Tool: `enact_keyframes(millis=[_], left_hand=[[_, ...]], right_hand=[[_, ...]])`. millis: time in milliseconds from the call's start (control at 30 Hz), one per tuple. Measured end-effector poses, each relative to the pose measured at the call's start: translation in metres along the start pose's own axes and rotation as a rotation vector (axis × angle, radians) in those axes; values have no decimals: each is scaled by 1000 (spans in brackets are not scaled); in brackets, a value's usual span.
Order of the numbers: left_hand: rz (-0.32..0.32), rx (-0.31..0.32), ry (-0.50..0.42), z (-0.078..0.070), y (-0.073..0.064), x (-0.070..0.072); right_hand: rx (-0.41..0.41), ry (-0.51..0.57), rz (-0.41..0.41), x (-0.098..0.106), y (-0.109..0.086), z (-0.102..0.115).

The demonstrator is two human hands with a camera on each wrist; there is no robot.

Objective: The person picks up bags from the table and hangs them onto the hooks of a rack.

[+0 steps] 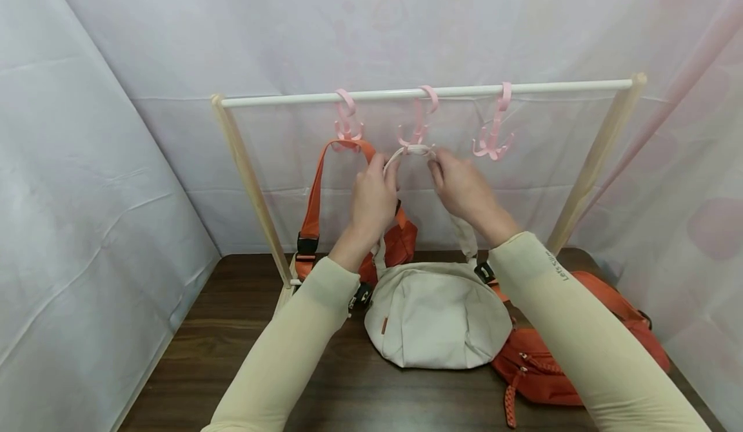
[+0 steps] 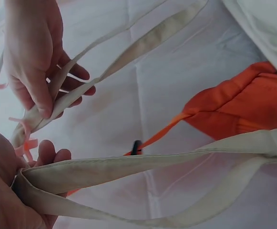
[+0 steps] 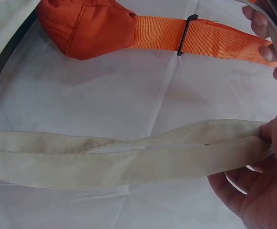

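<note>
We are looking down at our two hands gripping a cream strap [image 1: 418, 150], bunched just at the lower prongs of the middle pink hook [image 1: 419, 126] on a white rail [image 1: 278, 100]. Our left hand [image 1: 373, 193] is pinching one side of the strap and our right hand [image 1: 464, 184] the other. The cream bag [image 1: 435, 316] is sitting below, between our forearms, over a dark wooden table [image 1: 191, 342]; we cannot tell how much weight the table is bearing.

For good hanging, we should be holding both sides level, laying the bunched middle fully behind an upturned prong, and easing the bag's weight down before letting go. If we are pulling unevenly, the strap could be slipping off or the hook swinging along the rail.

From the head view alone, we are seeing the whole bag, and an orange strap [image 1: 313, 206] hanging from the left pink hook [image 1: 346, 113]. A red bag [image 1: 542, 390] is lying partly under our right forearm. From the left wrist, we are seeing what the head view is hiding: the strap running doubled, in two separate bands, from each hand. The right wrist view is showing a black slider [image 3: 185, 36] on orange webbing more plainly; whether the strap is seated, we cannot tell.
</note>
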State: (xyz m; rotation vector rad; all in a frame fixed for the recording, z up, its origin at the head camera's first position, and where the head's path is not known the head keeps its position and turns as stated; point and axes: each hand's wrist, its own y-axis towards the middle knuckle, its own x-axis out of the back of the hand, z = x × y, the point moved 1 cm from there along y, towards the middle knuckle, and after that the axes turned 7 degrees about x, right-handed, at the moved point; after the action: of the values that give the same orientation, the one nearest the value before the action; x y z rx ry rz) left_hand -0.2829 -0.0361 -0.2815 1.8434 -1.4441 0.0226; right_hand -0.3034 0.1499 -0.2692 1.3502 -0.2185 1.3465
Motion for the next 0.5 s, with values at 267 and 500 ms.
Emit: enact_keyframes(millis=[267, 500], left_hand=[[37, -14, -54, 20, -16, 0], [59, 11, -65, 32, -23, -4]], right_hand=[[28, 25, 46, -6, -5, 2], [36, 17, 39, -12, -14, -1]])
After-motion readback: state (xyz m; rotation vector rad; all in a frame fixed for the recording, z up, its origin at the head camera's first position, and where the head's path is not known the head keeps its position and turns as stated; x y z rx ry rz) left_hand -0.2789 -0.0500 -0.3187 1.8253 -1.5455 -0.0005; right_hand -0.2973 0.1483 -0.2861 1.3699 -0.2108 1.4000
